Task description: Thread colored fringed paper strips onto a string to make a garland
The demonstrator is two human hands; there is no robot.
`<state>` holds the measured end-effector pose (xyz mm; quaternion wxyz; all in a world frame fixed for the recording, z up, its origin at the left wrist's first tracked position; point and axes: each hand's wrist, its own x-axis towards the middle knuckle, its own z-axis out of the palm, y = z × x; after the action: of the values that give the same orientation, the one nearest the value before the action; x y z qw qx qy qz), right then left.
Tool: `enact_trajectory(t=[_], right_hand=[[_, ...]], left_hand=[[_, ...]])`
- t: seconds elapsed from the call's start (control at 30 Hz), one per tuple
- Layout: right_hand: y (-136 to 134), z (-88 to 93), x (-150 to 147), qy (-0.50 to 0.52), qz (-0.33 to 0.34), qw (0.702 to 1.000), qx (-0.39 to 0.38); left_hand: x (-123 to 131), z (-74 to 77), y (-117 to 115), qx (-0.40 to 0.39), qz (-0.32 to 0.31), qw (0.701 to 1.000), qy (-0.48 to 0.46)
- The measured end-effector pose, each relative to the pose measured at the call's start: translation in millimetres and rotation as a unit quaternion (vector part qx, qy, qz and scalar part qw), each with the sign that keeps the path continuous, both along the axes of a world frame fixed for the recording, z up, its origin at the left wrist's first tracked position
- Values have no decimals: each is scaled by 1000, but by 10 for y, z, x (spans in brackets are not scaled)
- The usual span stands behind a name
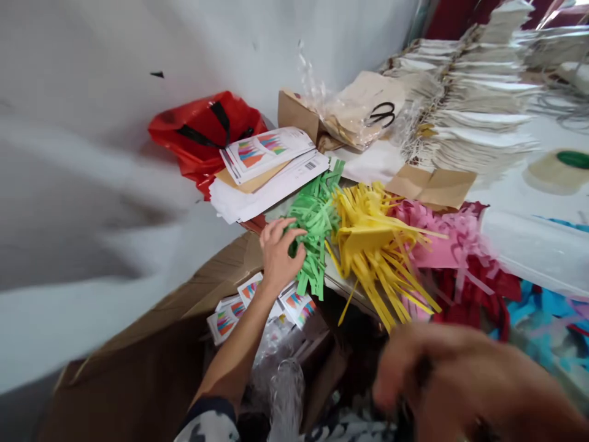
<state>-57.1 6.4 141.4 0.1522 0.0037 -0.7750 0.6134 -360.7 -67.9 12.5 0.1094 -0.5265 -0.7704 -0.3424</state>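
Note:
My left hand point(280, 255) is curled around a bunch of green cut-paper fringe point(315, 236), gripping its near side. Just right of it lies a yellow paper fringe point(372, 252), then a pink paper fringe point(437, 239) and a dark red paper fringe point(473, 288). My right hand point(451, 380) is close to the camera at the lower right, blurred by motion. It holds nothing I can make out, and its fingers look curled. It is nearest the yellow and red strips.
Printed sheets with colourful charts point(267, 153) lie on a white paper stack beside a red plastic bag point(202, 135). Black scissors point(381, 115) rest on a brown paper package point(350, 110). Stacked tagged paper bundles point(473, 104) rise at back right. A cardboard box point(151, 344) holds more printed cards.

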Motion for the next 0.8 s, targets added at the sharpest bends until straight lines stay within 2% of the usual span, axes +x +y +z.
enact_trajectory(t=[0.1, 0.17, 0.3, 0.33, 0.4, 0.5, 0.57, 0.7, 0.8], right_hand=[[338, -209, -509, 18, -162, 979, 127], [578, -417, -901, 4, -210, 949, 235], [957, -733, -1651, -72, -215, 895, 384], [1025, -774, -1794, -102, -201, 887, 404], [1136, -823, -1991, -148, -185, 877, 418], [1255, -853, -2094, -182, -193, 869, 418], [1292, -864, -2108, -197, -203, 860, 426], [1261, -916, -2227, -214, -223, 832, 460], [1215, -1006, -2374, -225, -232, 810, 489]], left_hand=[[35, 21, 4, 8, -61, 998, 7], [16, 48, 108, 3, -74, 997, -17], [-78, 134, 429, -49, -40, 996, -60], [-111, 154, 483, -70, -53, 994, -71], [-194, 178, 511, -100, -125, 982, -99], [-342, 160, 362, -97, -265, 952, -121], [-418, 122, 192, -68, -321, 941, -89], [-435, 83, -158, -17, -356, 934, 22], [-399, 117, -404, -7, -368, 929, 38]])
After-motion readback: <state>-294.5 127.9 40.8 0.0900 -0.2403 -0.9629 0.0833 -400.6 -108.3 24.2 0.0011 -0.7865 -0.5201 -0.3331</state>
